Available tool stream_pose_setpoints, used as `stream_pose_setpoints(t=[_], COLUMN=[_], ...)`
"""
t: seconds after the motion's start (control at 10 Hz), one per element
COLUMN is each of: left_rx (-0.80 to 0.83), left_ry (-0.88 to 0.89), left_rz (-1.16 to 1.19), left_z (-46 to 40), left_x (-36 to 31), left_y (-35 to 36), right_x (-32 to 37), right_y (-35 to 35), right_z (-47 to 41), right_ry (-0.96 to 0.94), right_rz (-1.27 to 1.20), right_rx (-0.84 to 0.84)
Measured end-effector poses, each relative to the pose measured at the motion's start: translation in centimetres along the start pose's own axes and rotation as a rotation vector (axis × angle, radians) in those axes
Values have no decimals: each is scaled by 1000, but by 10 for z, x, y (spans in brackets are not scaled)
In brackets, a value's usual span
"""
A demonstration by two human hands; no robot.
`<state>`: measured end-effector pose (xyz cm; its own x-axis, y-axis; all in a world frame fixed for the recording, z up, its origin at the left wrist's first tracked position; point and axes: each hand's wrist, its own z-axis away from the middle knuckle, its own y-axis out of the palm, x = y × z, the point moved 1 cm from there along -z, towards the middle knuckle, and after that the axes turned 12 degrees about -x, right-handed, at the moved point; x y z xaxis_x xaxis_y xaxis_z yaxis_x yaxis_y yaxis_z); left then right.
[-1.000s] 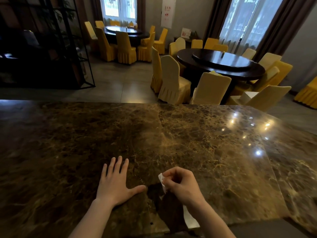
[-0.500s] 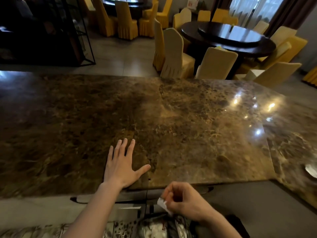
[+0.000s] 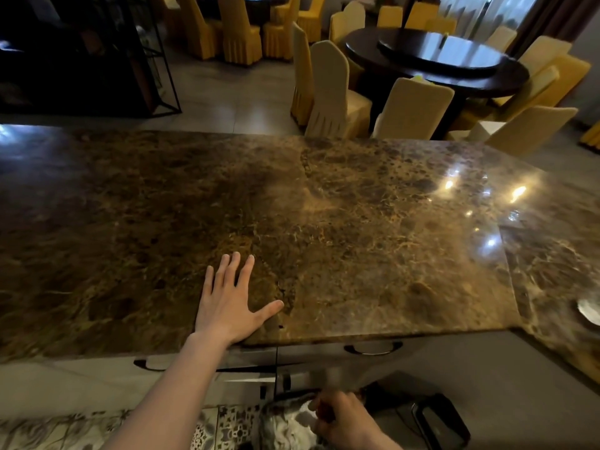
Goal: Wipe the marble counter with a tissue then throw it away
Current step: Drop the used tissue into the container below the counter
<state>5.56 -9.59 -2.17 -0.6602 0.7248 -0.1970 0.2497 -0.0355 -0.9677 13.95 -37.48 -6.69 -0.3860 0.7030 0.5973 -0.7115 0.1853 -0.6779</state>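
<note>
Right hand [image 3: 341, 420] dropped below counter [image 3: 357, 238]

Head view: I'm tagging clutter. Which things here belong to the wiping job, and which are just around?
Job: marble counter; left hand flat on it; right hand lowered below the counter edge.
Around: round dining table; covered chairs; drawer handle.

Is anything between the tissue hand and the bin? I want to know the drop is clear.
Nothing visible does. The right hand is below the marble counter edge, directly over what looks like a lined bin. The tissue itself is hard to make out.
</note>
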Motion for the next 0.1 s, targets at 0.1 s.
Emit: stream_pose_setpoints(t=[0.1], left_rx=[0], left_ry=[19], left_rz=[2], left_z=[-15], left_x=[-6], left_y=[-10], right_x=[11], right_y=[-35], right_z=[-16], right_ry=[-70], right_rz=[107], right_rx=[32])
